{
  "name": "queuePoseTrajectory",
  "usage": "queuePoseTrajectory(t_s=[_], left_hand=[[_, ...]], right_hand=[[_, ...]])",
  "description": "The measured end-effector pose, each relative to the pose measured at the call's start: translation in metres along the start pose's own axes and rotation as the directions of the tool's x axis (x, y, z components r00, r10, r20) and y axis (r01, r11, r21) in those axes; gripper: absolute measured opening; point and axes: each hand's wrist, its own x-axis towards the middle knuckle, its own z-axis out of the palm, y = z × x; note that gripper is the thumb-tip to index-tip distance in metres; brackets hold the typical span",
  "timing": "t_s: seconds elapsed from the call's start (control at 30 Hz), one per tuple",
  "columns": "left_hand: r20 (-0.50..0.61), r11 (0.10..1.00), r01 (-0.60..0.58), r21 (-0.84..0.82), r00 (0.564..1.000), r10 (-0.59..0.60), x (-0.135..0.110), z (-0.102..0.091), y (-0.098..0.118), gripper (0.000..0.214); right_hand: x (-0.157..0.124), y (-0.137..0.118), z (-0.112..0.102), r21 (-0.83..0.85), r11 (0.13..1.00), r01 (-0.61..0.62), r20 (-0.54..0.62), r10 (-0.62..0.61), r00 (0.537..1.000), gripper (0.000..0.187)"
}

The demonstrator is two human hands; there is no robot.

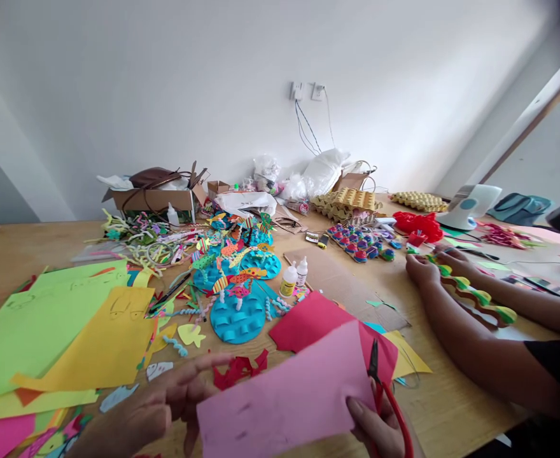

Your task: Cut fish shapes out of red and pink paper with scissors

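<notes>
Right hand point(378, 427): we find it clamped on the red-handled scissors point(389, 397), blades pointing far, fingertips on the near right corner of the pink sheet point(284, 401).
Left hand point(153, 410): index finger stretched right, other fingers curled; we cannot tell whether it grips the sheet.
Pink sheet: smooth flat paper, near edge of the wooden table point(452, 407), between both hands, overlapping a red sheet point(308, 321).
Beyond: blue dimpled discs point(237, 318); two white glue bottles point(289, 280), labels too small to read.
Right: another person's hands point(427, 267) on a wavy green-and-yellow strip point(475, 296).
</notes>
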Motion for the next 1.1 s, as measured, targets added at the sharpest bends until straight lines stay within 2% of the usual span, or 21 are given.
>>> queuePoseTrajectory(t_s=[0.1,0.23,0.33,0.43,0.53,0.7,0.87,1.0,1.1], left_hand=[[-0.028,0.989,-0.089,-0.116,0.996,0.086,0.010,0.003,-0.011,0.077],[-0.181,0.997,-0.044,-0.065,0.983,0.032,0.021,0.009,-0.006,0.060],[-0.266,0.992,-0.051,-0.118,0.964,0.018,0.023,0.009,0.001,0.046],[-0.243,0.984,-0.095,-0.147,0.968,0.057,0.024,0.006,0.005,0.034],[-0.212,0.992,-0.082,-0.093,0.975,0.060,0.026,0.002,0.007,0.026],[-0.126,0.994,-0.061,-0.089,0.991,0.049,0.031,-0.005,0.014,0.031],[-0.012,0.995,-0.081,-0.065,0.997,0.080,0.038,-0.008,0.020,0.037],[-0.019,0.989,-0.122,-0.085,0.992,0.121,0.044,-0.007,0.020,0.036],[-0.049,0.974,-0.149,-0.171,0.989,0.142,0.046,-0.006,0.018,0.041]], right_hand=[[0.007,-0.002,0.017,0.125,0.992,0.009,-0.066,-0.001,0.998,0.028],[0.013,-0.021,0.040,0.064,0.994,0.085,-0.039,-0.083,0.996,0.028],[0.017,-0.038,0.048,0.025,0.993,0.119,0.003,-0.119,0.993,0.029],[0.022,-0.049,0.051,0.043,0.985,0.166,-0.049,-0.164,0.985,0.030],[0.025,-0.054,0.052,0.024,0.981,0.190,-0.069,-0.188,0.980,0.031],[0.026,-0.062,0.056,0.065,0.977,0.205,-0.043,-0.202,0.978,0.029],[0.028,-0.071,0.058,0.033,0.976,0.214,-0.059,-0.212,0.976,0.028],[0.031,-0.072,0.056,-0.017,0.972,0.233,-0.110,-0.233,0.966,0.027],[0.033,-0.072,0.055,0.010,0.970,0.242,-0.137,-0.239,0.961,0.028]])
